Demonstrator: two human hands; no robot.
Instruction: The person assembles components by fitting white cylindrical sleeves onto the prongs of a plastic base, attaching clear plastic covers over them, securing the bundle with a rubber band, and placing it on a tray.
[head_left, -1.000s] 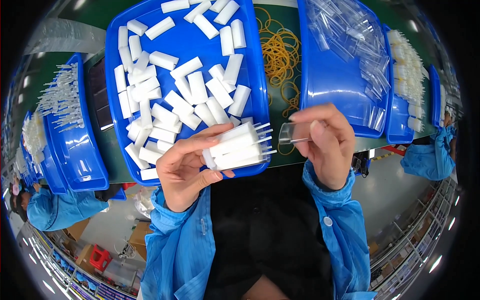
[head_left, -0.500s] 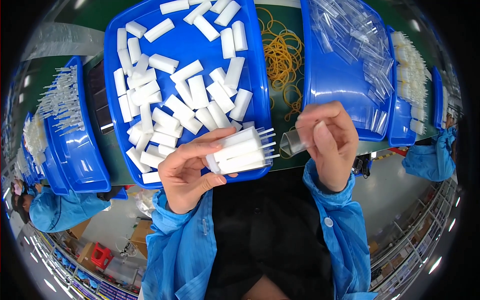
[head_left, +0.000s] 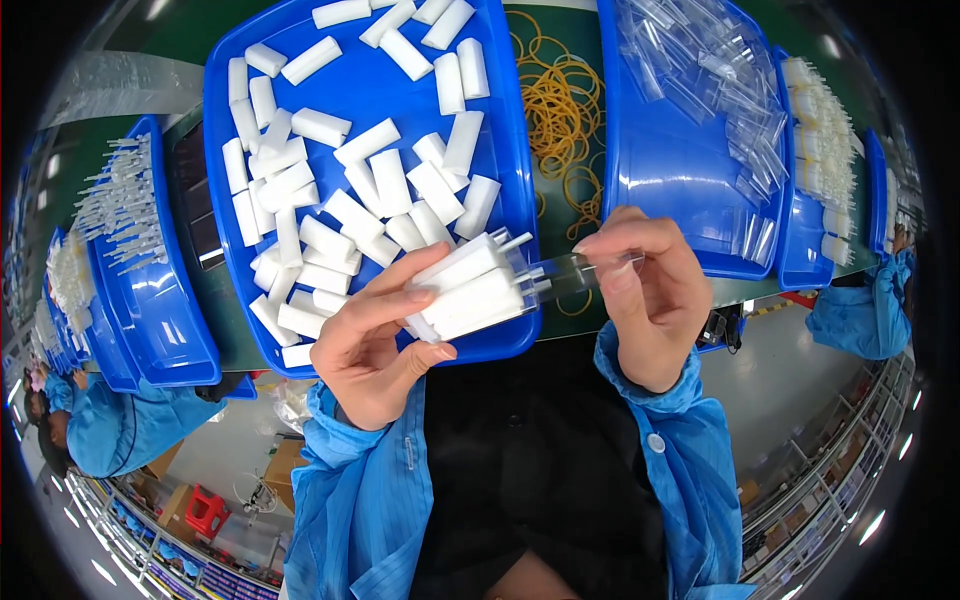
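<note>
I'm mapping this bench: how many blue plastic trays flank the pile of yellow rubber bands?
2: the left blue tray, holding white oblong blocks, and the right blue tray, holding clear plastic pieces; yellow rubber bands lie between.

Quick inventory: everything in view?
wide tray: one, blue, centre-left
right tray: one, blue, centre-right
loose blocks: dozens, white, wide tray
loose sleeves: many, clear, right tray
rubber bands: many, yellow, between trays
side trays: several, blue, both sides
rodded pieces: many, white, side trays
table: one, green, beneath trays
stool: one, red, lower left
co-workers: at least two, blue-clad, both sides
block bundle with rods: one, white, left grip
held sleeve: one, clear, right grip
left grip: one, bare, around bundle
right grip: one, bare, pinching sleeve
</note>
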